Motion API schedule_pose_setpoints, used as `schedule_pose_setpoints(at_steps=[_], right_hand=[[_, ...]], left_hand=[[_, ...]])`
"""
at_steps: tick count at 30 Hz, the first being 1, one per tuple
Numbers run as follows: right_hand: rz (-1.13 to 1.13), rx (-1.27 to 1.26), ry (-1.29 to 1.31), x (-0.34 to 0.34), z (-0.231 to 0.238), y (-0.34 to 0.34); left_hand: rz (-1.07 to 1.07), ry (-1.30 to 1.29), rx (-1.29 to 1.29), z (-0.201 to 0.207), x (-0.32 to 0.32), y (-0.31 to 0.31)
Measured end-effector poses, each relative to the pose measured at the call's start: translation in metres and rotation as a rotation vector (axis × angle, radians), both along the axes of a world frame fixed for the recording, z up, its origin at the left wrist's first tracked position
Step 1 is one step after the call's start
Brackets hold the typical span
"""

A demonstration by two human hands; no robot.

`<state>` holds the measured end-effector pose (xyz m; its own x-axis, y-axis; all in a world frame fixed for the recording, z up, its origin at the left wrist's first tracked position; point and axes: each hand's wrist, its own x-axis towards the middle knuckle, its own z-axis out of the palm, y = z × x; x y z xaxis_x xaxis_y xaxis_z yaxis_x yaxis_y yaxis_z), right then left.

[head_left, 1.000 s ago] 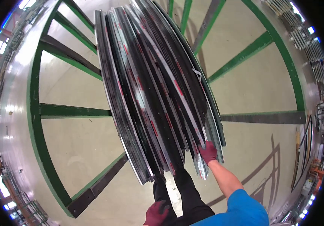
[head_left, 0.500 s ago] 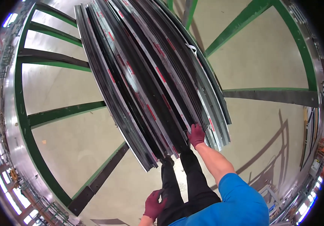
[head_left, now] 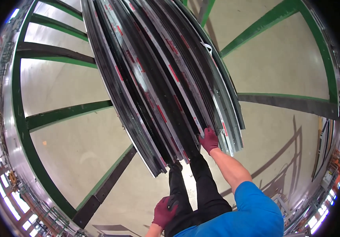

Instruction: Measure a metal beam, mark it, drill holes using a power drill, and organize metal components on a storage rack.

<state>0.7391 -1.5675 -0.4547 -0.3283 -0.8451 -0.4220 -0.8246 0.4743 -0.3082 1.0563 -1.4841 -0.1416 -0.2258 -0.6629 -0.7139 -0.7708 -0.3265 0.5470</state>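
A wide bundle of long, dark and silver profiles (head_left: 154, 98) lies in front of me, several of them with red-and-white tape along them. My right hand (head_left: 209, 140), in a maroon glove, is closed on the near end of one profile right of the middle; its fingertips are partly hidden. My left hand (head_left: 164, 211), in a matching glove, hangs beside my left thigh, away from the bundle. Its thumb and fingers are loosely bent and apart, with nothing visible between them.
Green rack arms with dark tops, such as the left one (head_left: 69, 114) and the right one (head_left: 288, 100), stick out on both sides of the bundle. A white strap (head_left: 206, 47) sits on its right side. Other long pieces (head_left: 323, 146) stand at the far right.
My view has shifted slightly. The right hand stays at the same profile end, and the left hand remains by my thigh, turned a little.
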Motion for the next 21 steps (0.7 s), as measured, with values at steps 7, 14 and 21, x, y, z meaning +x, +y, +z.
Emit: schedule_pose_setpoints(at_steps=[7, 14, 21], right_hand=[[-0.158, -0.017, 0.060, 0.003, 0.018, -0.011], [0.138, -0.080, -0.265, 0.075, 0.021, -0.006], [0.139, 0.047, 0.078, 0.121, 0.021, -0.020]], left_hand=[[0.049, -0.016, 0.031, -0.005, 0.016, 0.007], [0.062, 0.007, 0.058, -0.015, 0.014, 0.004], [0.095, 0.048, 0.069, -0.020, 0.015, 0.004]])
